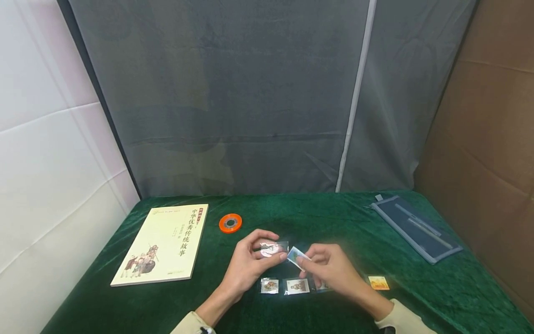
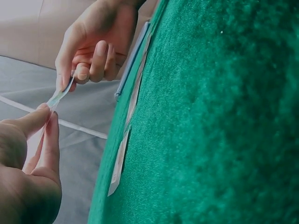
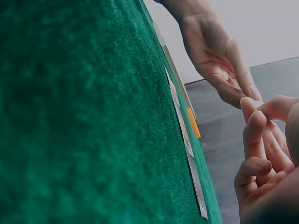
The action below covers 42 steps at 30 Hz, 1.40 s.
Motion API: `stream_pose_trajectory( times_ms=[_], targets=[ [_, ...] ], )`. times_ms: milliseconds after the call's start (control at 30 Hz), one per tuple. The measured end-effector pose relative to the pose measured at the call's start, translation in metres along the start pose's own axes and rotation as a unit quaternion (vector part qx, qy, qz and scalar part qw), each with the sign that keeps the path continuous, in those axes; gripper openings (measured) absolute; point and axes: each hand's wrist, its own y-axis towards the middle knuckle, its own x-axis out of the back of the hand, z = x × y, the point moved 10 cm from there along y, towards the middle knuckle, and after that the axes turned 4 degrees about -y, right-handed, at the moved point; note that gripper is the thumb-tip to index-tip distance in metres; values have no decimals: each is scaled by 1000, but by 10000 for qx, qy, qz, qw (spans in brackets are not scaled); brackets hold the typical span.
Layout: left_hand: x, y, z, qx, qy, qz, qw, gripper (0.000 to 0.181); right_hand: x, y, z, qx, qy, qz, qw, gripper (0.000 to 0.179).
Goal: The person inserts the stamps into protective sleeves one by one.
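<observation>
In the head view my left hand (image 1: 244, 262) pinches a small clear plastic sleeve (image 1: 282, 245) between thumb and fingers. My right hand (image 1: 335, 271) holds a blue-and-white stamp (image 1: 294, 254) by its edge, thumb on top. The stamp's far corner meets the sleeve at the left thumb tip. Both hands are raised above the green cloth, as the left wrist view shows, with the stamp (image 2: 58, 97) bridging their fingertips. Below them lie sleeved stamps in a row: one at the left (image 1: 270, 286), a middle one (image 1: 297, 286), and a third (image 1: 322, 285) partly hidden by the right hand.
A cream book (image 1: 167, 246) lies at the left. Behind the left hand is an orange ring-shaped roll (image 1: 231, 223). A blue zip pouch (image 1: 413, 227) lies at the back right. An orange-yellow stamp (image 1: 378, 283) sits beside the right forearm. Grey curtain (image 1: 250, 93) hangs behind the table.
</observation>
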Motion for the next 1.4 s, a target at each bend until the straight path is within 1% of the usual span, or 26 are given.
stream_pose_trajectory(
  times_ms=[267, 467, 633, 800, 900, 1033, 1100, 1200, 1300, 1400],
  targets=[
    [-2, 0, -1, -50, 31, 110, 9999, 48, -3, 0, 3, 122, 203, 197, 9995, 15],
    [-4, -1, 0, -28, 85, 203, 9998, 49, -3, 0, 4, 79, 58, 213, 9997, 12],
    [-6, -2, -1, -34, 238, 268, 9994, 48, -4, -1, 4, 61, -59, 299, 9995, 13],
    [-8, -3, 1, 39, 341, 342, 9988, 50, -5, -1, 4, 120, -14, 311, 9994, 14],
    [-7, -2, 1, 9, 338, 292, 9990, 51, -5, 0, 2, 159, 30, 261, 9995, 14],
    [-3, 0, 0, -98, 183, 145, 9997, 46, -3, 0, -1, 157, 104, 173, 9997, 13],
    [-2, 0, 0, -93, 78, 128, 9998, 46, -2, 0, -1, 163, 158, 173, 9996, 12],
    [-3, -1, 2, 7, -1, 210, 9998, 45, -3, 0, 0, 205, 226, 202, 9993, 11],
    [-6, -2, 3, 86, 103, 338, 9993, 46, -4, 0, 2, 254, 137, 216, 9993, 10],
    [-8, -2, 4, 85, 266, 427, 9987, 45, -4, 1, 3, 258, 19, 217, 9994, 11]
  ],
)
